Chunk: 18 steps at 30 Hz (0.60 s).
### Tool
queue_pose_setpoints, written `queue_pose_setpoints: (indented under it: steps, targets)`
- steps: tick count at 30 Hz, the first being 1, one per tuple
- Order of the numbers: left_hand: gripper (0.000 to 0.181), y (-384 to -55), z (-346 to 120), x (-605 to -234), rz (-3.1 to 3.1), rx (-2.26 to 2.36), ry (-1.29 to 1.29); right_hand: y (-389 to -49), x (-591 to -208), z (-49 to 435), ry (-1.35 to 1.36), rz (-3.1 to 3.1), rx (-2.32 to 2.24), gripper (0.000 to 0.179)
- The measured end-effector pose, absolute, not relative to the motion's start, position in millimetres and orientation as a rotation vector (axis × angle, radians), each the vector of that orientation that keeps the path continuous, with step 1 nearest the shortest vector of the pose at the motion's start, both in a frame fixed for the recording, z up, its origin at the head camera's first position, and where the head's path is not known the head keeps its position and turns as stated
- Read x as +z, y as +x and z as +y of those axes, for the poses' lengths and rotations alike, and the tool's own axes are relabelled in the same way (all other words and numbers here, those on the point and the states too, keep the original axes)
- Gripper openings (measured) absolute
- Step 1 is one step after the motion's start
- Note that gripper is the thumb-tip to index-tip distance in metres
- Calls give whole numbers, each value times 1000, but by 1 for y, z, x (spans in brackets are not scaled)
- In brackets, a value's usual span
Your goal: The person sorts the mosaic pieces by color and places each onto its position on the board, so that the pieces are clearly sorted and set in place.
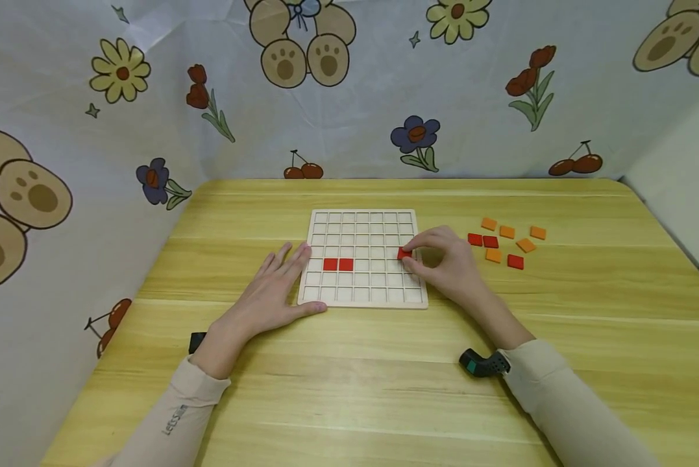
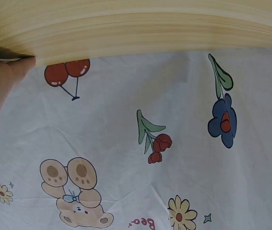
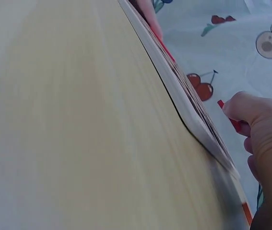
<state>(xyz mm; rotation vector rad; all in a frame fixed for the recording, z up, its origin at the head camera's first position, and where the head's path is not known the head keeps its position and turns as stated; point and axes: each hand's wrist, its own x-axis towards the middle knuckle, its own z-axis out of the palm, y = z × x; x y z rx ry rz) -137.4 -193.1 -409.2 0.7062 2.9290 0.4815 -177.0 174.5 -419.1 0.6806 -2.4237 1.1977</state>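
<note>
A pale wooden grid board [image 1: 362,285] lies on the table, and two red square tiles [image 1: 346,264] sit side by side in cells toward its left. My right hand [image 1: 451,263] pinches another red tile [image 1: 404,253] between thumb and fingertips over the board's right side. In the right wrist view that held tile [image 3: 229,115] is tilted and apart from the board [image 3: 193,112]. My left hand [image 1: 273,285] rests with fingers spread at the board's left edge, its thumb by the near left corner. Only part of the left hand [image 2: 1,81] shows in its wrist view.
Right of the board, several loose orange tiles [image 1: 526,245] and red tiles [image 1: 515,261] lie scattered on the wooden table [image 1: 349,383]. A cloth printed with bears and flowers [image 1: 349,130] hangs behind the table's far edge and along the left.
</note>
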Motion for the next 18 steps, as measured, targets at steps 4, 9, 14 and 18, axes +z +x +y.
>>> queue_pose_setpoints:
  steps: [4, 9, 14, 18]
  targets:
    - [113, -138, -193, -410, 2933, 473, 710, -182, -419, 155, 751, -2374, 1219, 17]
    - [114, -138, -193, -410, 2936, 465, 715, -184, -417, 136, 821, -2350, 1235, 17]
    - [113, -139, -193, -409, 2934, 471, 707, -185, -414, 121, 845, -2418, 1207, 14]
    - [113, -139, -193, -409, 2930, 471, 698, -185, -415, 115, 876, -2486, 1166, 13]
